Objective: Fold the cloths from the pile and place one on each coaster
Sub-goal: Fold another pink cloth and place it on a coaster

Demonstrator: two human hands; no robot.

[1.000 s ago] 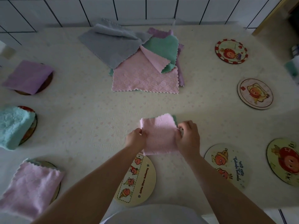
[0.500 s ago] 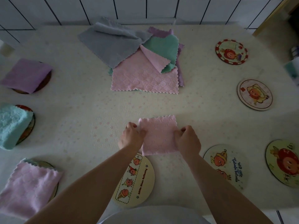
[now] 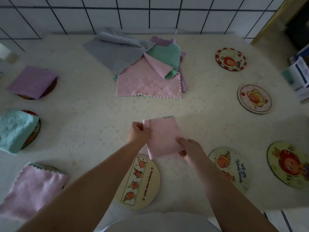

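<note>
A folded pink cloth (image 3: 163, 137) is held just above the table, near the middle front. My left hand (image 3: 137, 133) pinches its far left corner. My right hand (image 3: 189, 147) pinches its near right corner. Just below it lies a bare yellow coaster (image 3: 142, 180) with fruit pictures. The pile of unfolded cloths (image 3: 142, 64), grey, green, pink and purple, lies at the back centre. On the left, three coasters carry folded cloths: a purple one (image 3: 32, 82), a teal one (image 3: 15, 129) and a pink one (image 3: 31, 186).
Several bare coasters lie on the right: a red-rimmed coaster (image 3: 230, 59), a pale coaster (image 3: 254, 101), a near coaster with writing (image 3: 229, 166) and a far-right coaster (image 3: 289, 164). A tiled wall (image 3: 150, 14) runs behind the table. Boxes (image 3: 299, 72) stand at the right edge.
The pink cloth has lifted and turned slightly clockwise. My right hand moved from its right edge down to the near right corner; my left hand shifted up to the far left corner.
</note>
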